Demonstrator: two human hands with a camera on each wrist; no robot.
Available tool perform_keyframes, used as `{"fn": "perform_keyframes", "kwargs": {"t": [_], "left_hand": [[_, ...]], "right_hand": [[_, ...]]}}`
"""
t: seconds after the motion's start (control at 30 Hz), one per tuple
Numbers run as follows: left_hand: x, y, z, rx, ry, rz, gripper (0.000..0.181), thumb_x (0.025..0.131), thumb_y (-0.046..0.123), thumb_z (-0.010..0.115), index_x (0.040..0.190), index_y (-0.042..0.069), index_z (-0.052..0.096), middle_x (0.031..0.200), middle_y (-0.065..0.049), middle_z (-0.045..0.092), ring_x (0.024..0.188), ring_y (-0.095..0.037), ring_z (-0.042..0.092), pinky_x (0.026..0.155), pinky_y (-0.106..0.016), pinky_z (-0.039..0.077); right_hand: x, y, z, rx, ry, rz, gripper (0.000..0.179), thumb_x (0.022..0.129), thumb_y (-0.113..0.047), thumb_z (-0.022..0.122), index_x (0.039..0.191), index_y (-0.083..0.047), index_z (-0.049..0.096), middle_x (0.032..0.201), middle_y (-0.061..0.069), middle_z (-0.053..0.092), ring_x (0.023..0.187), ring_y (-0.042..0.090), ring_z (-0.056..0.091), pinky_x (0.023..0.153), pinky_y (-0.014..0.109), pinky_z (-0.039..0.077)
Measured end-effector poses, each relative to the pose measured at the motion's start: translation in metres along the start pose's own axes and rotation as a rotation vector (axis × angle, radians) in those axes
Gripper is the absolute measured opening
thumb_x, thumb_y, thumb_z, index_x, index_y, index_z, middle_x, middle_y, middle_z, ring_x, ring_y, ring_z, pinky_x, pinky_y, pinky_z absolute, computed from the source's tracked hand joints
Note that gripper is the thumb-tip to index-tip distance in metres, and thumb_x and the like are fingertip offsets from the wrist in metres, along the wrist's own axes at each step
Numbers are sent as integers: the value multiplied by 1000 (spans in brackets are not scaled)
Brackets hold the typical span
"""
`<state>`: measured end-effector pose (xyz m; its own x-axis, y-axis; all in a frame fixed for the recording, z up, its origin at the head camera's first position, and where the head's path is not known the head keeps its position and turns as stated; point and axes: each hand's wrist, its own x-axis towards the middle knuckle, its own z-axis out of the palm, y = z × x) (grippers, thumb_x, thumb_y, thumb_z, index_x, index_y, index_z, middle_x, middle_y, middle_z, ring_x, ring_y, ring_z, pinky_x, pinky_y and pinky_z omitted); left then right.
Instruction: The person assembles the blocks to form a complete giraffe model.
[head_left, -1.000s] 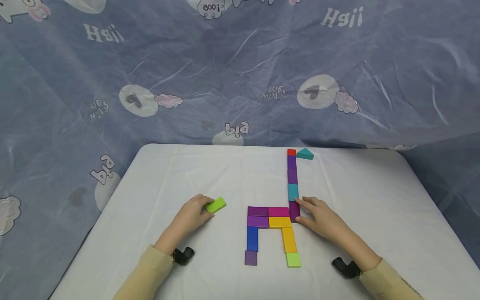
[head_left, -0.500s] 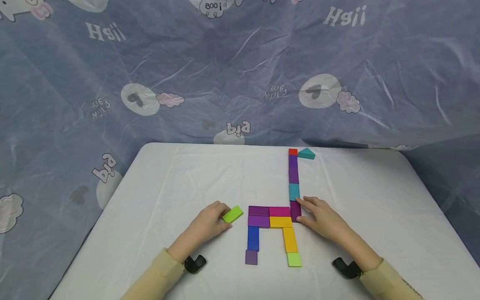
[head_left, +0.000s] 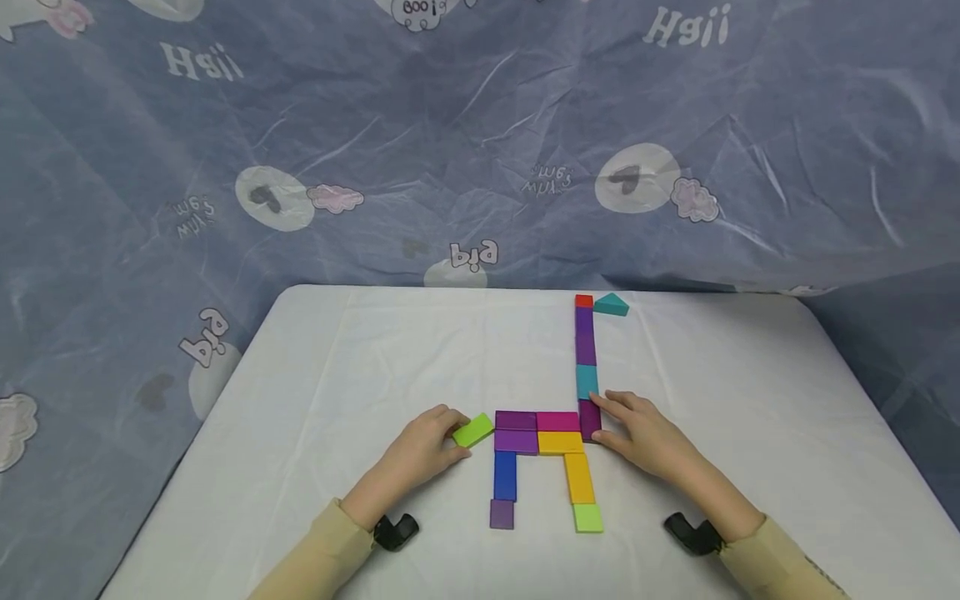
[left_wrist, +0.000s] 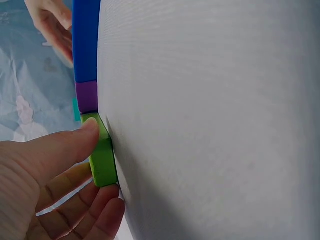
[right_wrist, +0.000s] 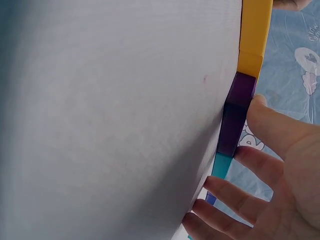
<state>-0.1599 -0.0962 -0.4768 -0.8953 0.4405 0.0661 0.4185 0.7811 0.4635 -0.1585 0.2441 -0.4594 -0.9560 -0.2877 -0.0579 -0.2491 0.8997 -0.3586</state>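
Observation:
My left hand (head_left: 422, 446) pinches a lime green rectangular block (head_left: 473, 431) between thumb and fingers, low over the white table. The block lies at a slant, its upper right corner right at the left ends of two stacked purple blocks (head_left: 516, 431). In the left wrist view the thumb presses the top of the green block (left_wrist: 104, 160). My right hand (head_left: 641, 433) rests with spread, fairly straight fingers along the right side of a dark purple block (head_left: 590, 421). In the right wrist view its thumb and forefinger touch that block (right_wrist: 235, 120) near either end.
Above the dark purple block, a column runs up through a teal block (head_left: 587, 382) and purple ones to a red block (head_left: 584, 301), beside a teal triangle (head_left: 611, 305). Below the middle stand two legs, blue (head_left: 505, 476) over purple and yellow (head_left: 578, 478) over lime.
My left hand has carried the lime green block rightward and slightly down, from apart on the left to the left end of the purple blocks. My right hand has stayed in place.

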Motion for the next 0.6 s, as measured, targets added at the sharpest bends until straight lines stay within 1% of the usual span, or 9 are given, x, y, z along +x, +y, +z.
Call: {"fn": "perform_keyframes", "kwargs": {"t": [0.13, 0.33, 0.6], "left_hand": [[0, 1, -1, 7, 14, 6, 39, 81, 22, 82, 114, 7, 69, 93, 1, 63, 81, -9, 57, 74, -28, 53], [-1, 1, 0, 4, 0, -13, 39, 82, 24, 81, 116, 8, 69, 95, 3, 63, 83, -9, 57, 76, -28, 53], [-3, 1, 0, 6, 7, -4, 40, 82, 23, 81, 116, 8, 68, 96, 1, 63, 83, -9, 57, 76, -29, 53]], "right_hand": [[1, -1, -1, -2, -1, -1, 63, 89, -35, 71, 143, -9, 52, 140, 26, 50, 126, 46, 48, 99, 62, 46], [0, -1, -1, 7, -9, 5, 63, 89, -35, 72, 143, -9, 52, 140, 26, 50, 126, 46, 48, 98, 63, 46], [-1, -2, -1, 4, -6, 1, 63, 89, -35, 71, 143, -9, 52, 140, 26, 51, 126, 46, 48, 98, 62, 46]]}}
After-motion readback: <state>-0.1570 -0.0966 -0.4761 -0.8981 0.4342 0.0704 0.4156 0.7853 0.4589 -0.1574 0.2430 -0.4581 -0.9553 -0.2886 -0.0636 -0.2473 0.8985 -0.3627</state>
